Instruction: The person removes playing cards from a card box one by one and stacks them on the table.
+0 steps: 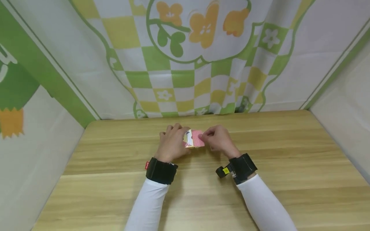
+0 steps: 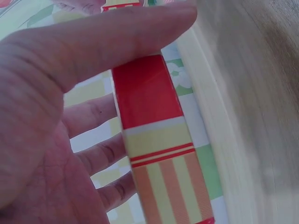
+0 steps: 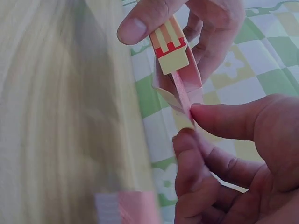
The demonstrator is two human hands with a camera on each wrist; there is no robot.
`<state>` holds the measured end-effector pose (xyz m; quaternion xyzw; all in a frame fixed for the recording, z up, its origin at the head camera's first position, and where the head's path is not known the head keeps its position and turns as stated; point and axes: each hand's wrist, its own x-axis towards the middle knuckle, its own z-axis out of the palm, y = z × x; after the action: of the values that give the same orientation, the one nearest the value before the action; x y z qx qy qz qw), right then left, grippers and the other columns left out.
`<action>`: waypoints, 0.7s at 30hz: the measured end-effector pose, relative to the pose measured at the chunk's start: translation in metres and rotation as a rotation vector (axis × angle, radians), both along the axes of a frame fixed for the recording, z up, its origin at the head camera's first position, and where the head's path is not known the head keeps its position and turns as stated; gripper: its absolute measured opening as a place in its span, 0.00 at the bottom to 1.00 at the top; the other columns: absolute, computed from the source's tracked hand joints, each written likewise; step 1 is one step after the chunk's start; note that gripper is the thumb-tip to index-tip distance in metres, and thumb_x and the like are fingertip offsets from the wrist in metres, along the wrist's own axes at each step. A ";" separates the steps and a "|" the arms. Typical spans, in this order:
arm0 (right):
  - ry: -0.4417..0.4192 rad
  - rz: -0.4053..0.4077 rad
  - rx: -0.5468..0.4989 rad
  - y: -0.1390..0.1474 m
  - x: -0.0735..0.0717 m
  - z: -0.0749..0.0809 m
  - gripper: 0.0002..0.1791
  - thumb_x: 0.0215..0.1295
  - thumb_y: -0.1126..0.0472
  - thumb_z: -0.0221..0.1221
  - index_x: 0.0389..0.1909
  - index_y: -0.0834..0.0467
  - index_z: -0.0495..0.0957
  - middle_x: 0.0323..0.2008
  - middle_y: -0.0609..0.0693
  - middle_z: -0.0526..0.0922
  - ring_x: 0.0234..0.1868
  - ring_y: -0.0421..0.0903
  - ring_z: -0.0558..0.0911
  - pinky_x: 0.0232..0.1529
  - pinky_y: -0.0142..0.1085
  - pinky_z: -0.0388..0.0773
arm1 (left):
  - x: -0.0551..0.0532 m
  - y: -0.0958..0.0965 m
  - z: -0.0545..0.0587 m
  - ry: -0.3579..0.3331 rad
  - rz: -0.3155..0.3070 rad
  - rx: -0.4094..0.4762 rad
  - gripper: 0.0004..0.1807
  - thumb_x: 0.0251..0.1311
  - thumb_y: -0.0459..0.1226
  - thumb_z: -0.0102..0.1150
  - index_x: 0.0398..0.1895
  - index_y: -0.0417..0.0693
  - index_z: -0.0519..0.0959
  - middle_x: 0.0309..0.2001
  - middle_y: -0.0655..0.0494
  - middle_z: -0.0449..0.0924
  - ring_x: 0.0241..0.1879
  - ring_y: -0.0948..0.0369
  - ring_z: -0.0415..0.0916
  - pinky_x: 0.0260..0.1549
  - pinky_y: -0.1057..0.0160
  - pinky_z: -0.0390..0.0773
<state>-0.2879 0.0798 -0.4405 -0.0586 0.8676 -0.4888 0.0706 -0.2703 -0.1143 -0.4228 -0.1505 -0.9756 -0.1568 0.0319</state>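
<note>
Between the thumb and fingers of my left hand (image 1: 172, 142) is a playing card box (image 1: 189, 138), raised over the table. Seen from the left wrist, its narrow side (image 2: 147, 93) is red at one end and striped orange and cream further along. The box's end flap (image 3: 174, 63) stands open towards my right hand (image 1: 218, 138). A thin stack of red-patterned playing cards (image 1: 197, 138) sticks partway out of that opening. In the right wrist view, thumb and index finger pinch the outer edge of the cards (image 3: 182, 93).
Beneath both hands lies a light wood table (image 1: 196, 199). A checked green, yellow and white curtain (image 1: 182, 80) hangs along its far edge, and pale panels (image 1: 344, 96) rise at the sides. Each wrist wears a black strap (image 1: 243, 166) below a white sleeve.
</note>
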 end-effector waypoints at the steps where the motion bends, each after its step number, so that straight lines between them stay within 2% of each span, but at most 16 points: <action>1: 0.015 0.004 0.017 0.001 0.000 0.002 0.14 0.53 0.50 0.64 0.33 0.56 0.80 0.27 0.51 0.79 0.21 0.51 0.78 0.23 0.40 0.73 | -0.001 0.000 0.000 0.002 0.000 0.006 0.41 0.31 0.45 0.74 0.57 0.55 0.73 0.48 0.55 0.69 0.49 0.52 0.61 0.40 0.47 0.61; 4: 0.133 0.057 0.099 0.003 -0.001 0.008 0.18 0.51 0.51 0.65 0.41 0.56 0.77 0.35 0.50 0.78 0.32 0.49 0.78 0.30 0.38 0.73 | -0.002 0.000 0.001 0.006 -0.005 0.014 0.41 0.31 0.45 0.74 0.57 0.54 0.73 0.48 0.55 0.69 0.49 0.52 0.61 0.40 0.47 0.61; 7: 0.343 0.196 0.231 0.004 -0.001 0.014 0.24 0.47 0.55 0.67 0.47 0.56 0.76 0.45 0.49 0.77 0.47 0.49 0.74 0.45 0.40 0.69 | -0.003 -0.001 0.001 0.005 -0.013 0.016 0.40 0.30 0.44 0.75 0.56 0.53 0.73 0.48 0.55 0.69 0.49 0.52 0.61 0.41 0.46 0.61; 10: 0.489 0.336 0.323 0.001 0.001 0.017 0.27 0.42 0.57 0.69 0.48 0.55 0.75 0.53 0.50 0.74 0.57 0.51 0.69 0.55 0.44 0.62 | -0.005 -0.003 0.001 0.007 -0.016 0.011 0.40 0.30 0.45 0.75 0.56 0.54 0.73 0.47 0.56 0.69 0.49 0.52 0.62 0.41 0.46 0.61; 12: 0.523 0.375 0.364 -0.002 0.003 0.017 0.28 0.42 0.56 0.70 0.48 0.54 0.76 0.56 0.51 0.72 0.60 0.51 0.66 0.57 0.47 0.60 | -0.005 -0.003 0.001 0.010 -0.020 0.017 0.40 0.30 0.45 0.75 0.56 0.54 0.73 0.47 0.56 0.69 0.49 0.53 0.62 0.41 0.47 0.61; 14: 0.529 0.378 0.394 -0.005 0.004 0.017 0.27 0.42 0.55 0.70 0.48 0.53 0.76 0.58 0.52 0.70 0.61 0.51 0.65 0.58 0.48 0.59 | -0.006 -0.003 0.001 0.018 -0.024 0.021 0.40 0.30 0.45 0.74 0.56 0.55 0.73 0.46 0.57 0.69 0.48 0.54 0.62 0.41 0.47 0.61; 21: 0.513 0.385 0.387 -0.008 0.005 0.014 0.25 0.44 0.60 0.69 0.47 0.53 0.76 0.56 0.50 0.72 0.61 0.49 0.66 0.59 0.45 0.59 | -0.008 -0.001 0.000 0.033 -0.028 0.031 0.40 0.29 0.43 0.74 0.56 0.55 0.73 0.45 0.58 0.68 0.47 0.54 0.61 0.40 0.48 0.61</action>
<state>-0.2830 0.0719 -0.4260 -0.3268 0.9064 -0.2631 -0.0486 -0.2781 -0.1150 -0.4225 -0.1663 -0.9702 -0.1697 0.0482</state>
